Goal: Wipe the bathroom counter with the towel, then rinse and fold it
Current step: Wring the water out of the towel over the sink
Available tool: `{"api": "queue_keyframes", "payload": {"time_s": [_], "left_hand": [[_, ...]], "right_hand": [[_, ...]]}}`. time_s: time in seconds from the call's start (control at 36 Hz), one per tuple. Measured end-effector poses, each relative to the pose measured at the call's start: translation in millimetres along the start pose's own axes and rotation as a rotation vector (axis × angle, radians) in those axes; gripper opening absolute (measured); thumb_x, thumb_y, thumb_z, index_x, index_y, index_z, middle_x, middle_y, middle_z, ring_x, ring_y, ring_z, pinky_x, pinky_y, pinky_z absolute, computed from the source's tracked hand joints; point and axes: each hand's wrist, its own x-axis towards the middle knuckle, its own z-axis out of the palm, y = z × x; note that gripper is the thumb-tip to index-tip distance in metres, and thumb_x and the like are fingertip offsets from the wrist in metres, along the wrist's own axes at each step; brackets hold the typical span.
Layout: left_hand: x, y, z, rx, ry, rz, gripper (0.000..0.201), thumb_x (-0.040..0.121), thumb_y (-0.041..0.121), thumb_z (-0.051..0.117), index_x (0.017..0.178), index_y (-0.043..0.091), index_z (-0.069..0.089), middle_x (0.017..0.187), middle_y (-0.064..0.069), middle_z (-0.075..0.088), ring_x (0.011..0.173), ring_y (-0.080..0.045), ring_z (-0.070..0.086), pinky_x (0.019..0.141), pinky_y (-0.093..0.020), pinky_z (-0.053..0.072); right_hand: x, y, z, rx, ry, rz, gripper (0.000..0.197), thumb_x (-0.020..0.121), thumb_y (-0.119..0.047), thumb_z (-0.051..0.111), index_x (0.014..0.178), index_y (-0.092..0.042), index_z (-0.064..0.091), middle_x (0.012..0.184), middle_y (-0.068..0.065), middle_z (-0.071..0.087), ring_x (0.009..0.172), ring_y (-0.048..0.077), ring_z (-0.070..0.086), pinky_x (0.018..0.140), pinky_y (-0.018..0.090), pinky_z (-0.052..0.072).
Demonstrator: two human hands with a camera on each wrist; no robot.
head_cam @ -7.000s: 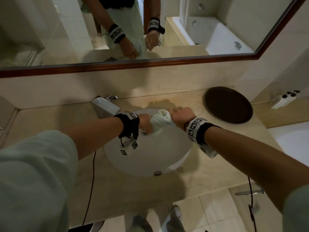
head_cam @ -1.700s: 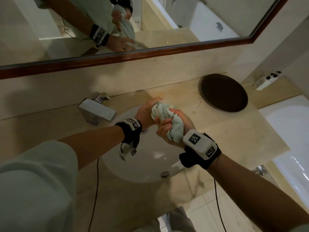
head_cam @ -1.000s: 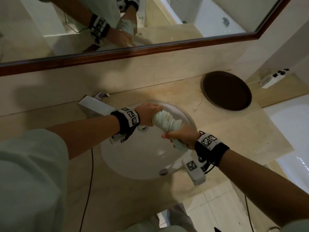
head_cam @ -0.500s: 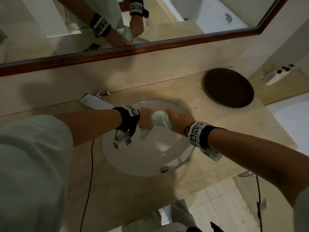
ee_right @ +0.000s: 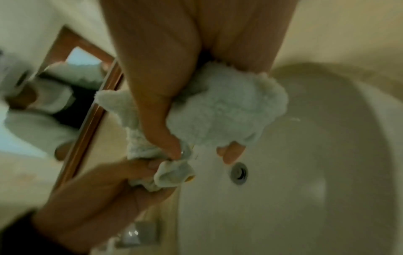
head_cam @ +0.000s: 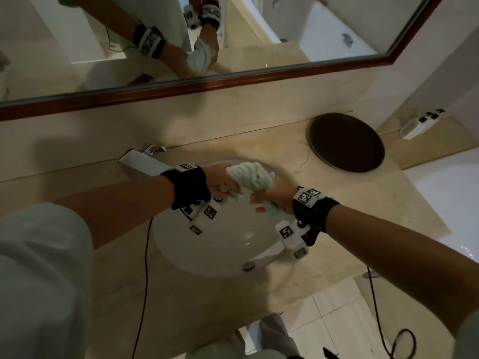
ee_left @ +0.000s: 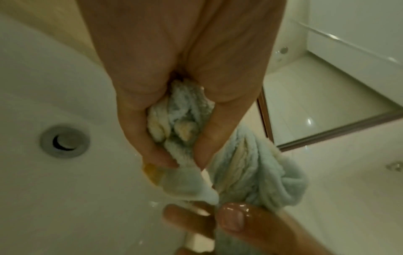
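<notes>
Since half a second earlier: right wrist dropped and rolled outward, toward 4 o'clock of the basin, with the towel (head_cam: 250,175) stretched longer between the two fists and arched higher over the sink (head_cam: 220,250). Left hand (head_cam: 220,180) barely shifted, at about 11 o'clock of the bowl, just beside the chrome faucet (head_cam: 145,161).

Towel held in a twisted, rope-like bundle, pale green-white with a yellowish edge, above the far part of the basin and clear of the porcelain. Gripped at both ends: left hand clenched round the end toward 9 o'clock, fingers and thumb wrapped tight, a loose corner poking out below the fist in the left wrist view (ee_left: 187,182). Right hand (head_cam: 274,196) clamped on the other end toward 4 o'clock, thumb pressed across the cloth, a fat wad of terry bulging out past the palm in the right wrist view (ee_right: 226,110). Hands close together, separated only by the short hump of wrung cloth.

Drain (ee_left: 65,140) seen below the fists, near the basin's bottom. Overflow cap (head_cam: 248,266) at 6 o'clock on the bowl wall. Beige stone counter (head_cam: 350,203) around the sink. Dark round tray (head_cam: 346,142) at 2 o'clock on the counter, well apart from the hands. Wood-framed mirror (head_cam: 233,82) along 12 o'clock, with both wrists and the towel reflected.
</notes>
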Motion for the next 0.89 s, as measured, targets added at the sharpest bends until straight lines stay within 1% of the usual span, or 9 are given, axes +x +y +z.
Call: {"api": "queue_keyframes", "payload": {"time_s": [0.08, 0.17, 0.22, 0.31, 0.44, 0.58, 0.72, 0.83, 0.89], "left_hand": [[-4.3, 5.3, 3.5, -0.151, -0.024, 0.043, 0.042, 0.085, -0.02, 0.049, 0.121, 0.002, 0.054, 0.1, -0.014, 0.067, 0.083, -0.018, 0.068, 0.068, -0.033, 0.059], [-7.9, 13.0, 7.3, -0.191, -0.008, 0.045, 0.048, 0.083, -0.016, 0.052, 0.129, -0.001, 0.048, 0.126, -0.023, 0.056, 0.113, -0.033, 0.057, 0.097, -0.048, 0.048], [-6.6, 11.7, 9.9, -0.261, 0.019, 0.041, 0.055, 0.078, -0.017, 0.054, 0.13, -0.003, 0.045, 0.126, -0.028, 0.054, 0.114, -0.039, 0.055, 0.095, -0.051, 0.046], [-0.1, 8.3, 15.8, -0.303, 0.191, 0.038, 0.1, 0.061, -0.012, 0.07, 0.145, 0.013, 0.022, 0.135, -0.021, 0.044, 0.118, -0.038, 0.051, 0.09, -0.052, 0.051], [5.3, 10.8, 13.9, 0.335, 0.484, 0.209, 0.133, 0.034, 0.026, 0.088, 0.144, 0.025, 0.014, 0.142, -0.014, 0.03, 0.128, -0.029, 0.038, 0.102, -0.046, 0.045], [0.9, -2.9, 4.8, 0.677, 0.42, 0.299, 0.13, 0.05, 0.023, 0.092, 0.148, 0.025, 0.006, 0.149, -0.009, 0.019, 0.129, -0.031, 0.04, 0.099, -0.047, 0.046], [-1.9, -12.7, 10.0, 0.729, 0.55, 0.456, 0.127, 0.055, 0.022, 0.09, 0.15, 0.019, 0.006, 0.153, -0.01, 0.009, 0.139, -0.033, 0.027, 0.109, -0.042, 0.038], [1.9, -15.1, 15.8, 0.743, 0.744, 0.648, 0.123, 0.052, 0.029, 0.091, 0.148, 0.014, 0.016, 0.151, -0.016, 0.007, 0.141, -0.03, 0.017, 0.113, -0.035, 0.029], [3.6, -15.9, 13.3, 0.773, 0.796, 0.686, 0.118, 0.055, 0.025, 0.089, 0.147, 0.015, 0.017, 0.151, -0.015, 0.008, 0.141, -0.027, 0.016, 0.111, -0.032, 0.026]], "right_hand": [[-5.9, 1.9, 5.7, 0.288, -0.148, 0.052, 0.022, 0.088, -0.003, 0.062, 0.108, -0.012, 0.061, 0.111, 0.014, 0.066, 0.106, 0.031, 0.063, 0.085, 0.041, 0.054], [0.2, -1.4, 6.9, 0.347, -0.134, 0.048, 0.042, 0.084, -0.015, 0.069, 0.122, -0.004, 0.055, 0.114, 0.018, 0.064, 0.103, 0.031, 0.063, 0.08, 0.039, 0.055], [4.4, -4.8, 5.4, 0.327, -0.124, 0.012, 0.042, 0.078, -0.022, 0.072, 0.113, -0.002, 0.058, 0.099, 0.019, 0.065, 0.082, 0.026, 0.067, 0.071, 0.037, 0.055], [4.2, -8.1, 5.6, 0.39, -0.133, -0.011, 0.013, 0.084, -0.015, 0.063, 0.088, -0.005, 0.058, 0.074, 0.012, 0.054, 0.054, 0.016, 0.058, 0.053, 0.028, 0.052], [-0.1, -7.5, 11.3, 0.467, -0.124, -0.021, 0.015, 0.095, -0.01, 0.05, 0.08, -0.008, 0.053, 0.054, 0.001, 0.053, 0.045, 0.011, 0.051, 0.049, 0.025, 0.047], [-9.3, -14.2, 9.8, 0.591, -0.162, 0.022, 0.015, 0.092, -0.009, 0.049, 0.08, -0.011, 0.058, 0.054, -0.003, 0.051, 0.046, 0.009, 0.049, 0.053, 0.023, 0.046], [-13.5, -24.0, 9.0, 0.791, -0.306, 0.049, 0.029, 0.094, -0.013, 0.036, 0.076, -0.009, 0.059, 0.053, -0.006, 0.047, 0.046, 0.005, 0.046, 0.052, 0.017, 0.043], [-21.3, -36.1, 5.4, 0.912, -0.383, 0.034, 0.007, 0.072, -0.01, 0.065, 0.071, -0.005, 0.06, 0.057, -0.002, 0.052, 0.048, 0.006, 0.051, 0.053, 0.019, 0.048], [-26.3, -41.7, 0.6, 1.014, -0.409, 0.033, 0.02, 0.057, -0.003, 0.077, 0.069, -0.002, 0.06, 0.059, 0.001, 0.053, 0.049, 0.008, 0.052, 0.052, 0.02, 0.048]]}}
